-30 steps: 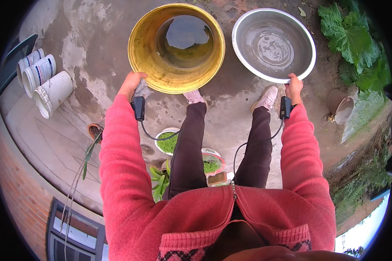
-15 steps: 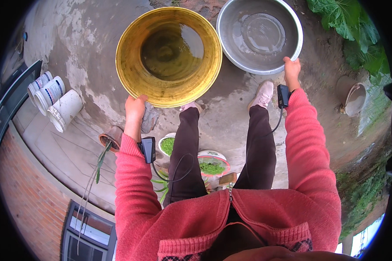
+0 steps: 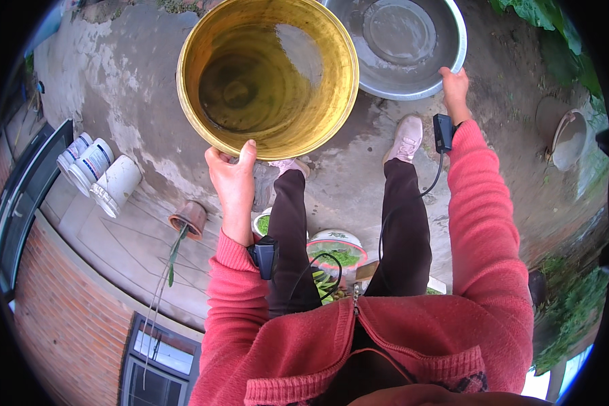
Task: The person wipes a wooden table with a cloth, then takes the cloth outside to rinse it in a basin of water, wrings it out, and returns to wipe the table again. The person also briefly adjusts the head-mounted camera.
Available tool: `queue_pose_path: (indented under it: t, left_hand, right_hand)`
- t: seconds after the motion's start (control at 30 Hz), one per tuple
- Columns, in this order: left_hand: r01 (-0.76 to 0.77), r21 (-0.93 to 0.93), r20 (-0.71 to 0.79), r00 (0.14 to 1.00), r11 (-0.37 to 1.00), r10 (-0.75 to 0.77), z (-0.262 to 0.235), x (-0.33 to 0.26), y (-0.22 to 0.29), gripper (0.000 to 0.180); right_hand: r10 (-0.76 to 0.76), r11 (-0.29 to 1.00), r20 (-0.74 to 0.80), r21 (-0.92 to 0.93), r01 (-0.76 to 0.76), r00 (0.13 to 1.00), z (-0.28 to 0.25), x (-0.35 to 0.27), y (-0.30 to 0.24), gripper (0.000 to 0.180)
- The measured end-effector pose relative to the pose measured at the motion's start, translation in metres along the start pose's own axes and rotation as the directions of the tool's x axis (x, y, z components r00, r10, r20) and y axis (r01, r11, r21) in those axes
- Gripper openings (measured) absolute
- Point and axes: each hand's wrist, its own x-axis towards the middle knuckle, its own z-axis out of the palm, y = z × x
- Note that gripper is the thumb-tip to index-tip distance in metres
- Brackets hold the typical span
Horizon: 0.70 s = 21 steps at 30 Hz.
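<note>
My left hand [image 3: 231,177] grips the near rim of a large yellow bucket [image 3: 342,81]; its thumb lies along the rim and the other fingers are partly hidden beneath. Dark, shallow water [image 3: 231,101] sits in the bottom of the bucket. My right hand [image 3: 455,91] is closed on the near right rim of a wide grey metal basin [image 3: 413,93]. A little water [image 3: 399,68] shows inside the basin. Bucket and basin are side by side, the bucket's right rim overlapping the basin's left edge.
Several white buckets [image 3: 115,183] and a brown plant pot [image 3: 189,220] stand on the left. Behind my legs are a basin of greens [image 3: 342,254] and leafy plants. A brown bucket [image 3: 568,145] lies to the right, near large green leaves [image 3: 578,68]. The concrete [image 3: 142,81] looks damp.
The yellow bucket has tilted and appears larger in view. My left hand has shifted right along its rim, thumb now on top. My right hand still grips the basin.
</note>
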Motion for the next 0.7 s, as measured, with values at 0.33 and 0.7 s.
queue_pose_path:
  t: [0.33,0.7]
  left_hand:
    - [-0.196,0.344,0.088,0.98,0.918,0.176,0.067,-0.015,0.083,0.062]
    - [-0.252,0.487,0.149,0.968,0.837,0.204,0.081,0.017,0.144,0.057]
  right_hand:
    - [0.052,0.999,0.0,-0.012,-0.052,0.999,-0.037,0.044,0.02,0.032]
    - [0.144,0.945,0.085,0.285,-0.163,0.986,-0.042,0.045,0.059,0.032]
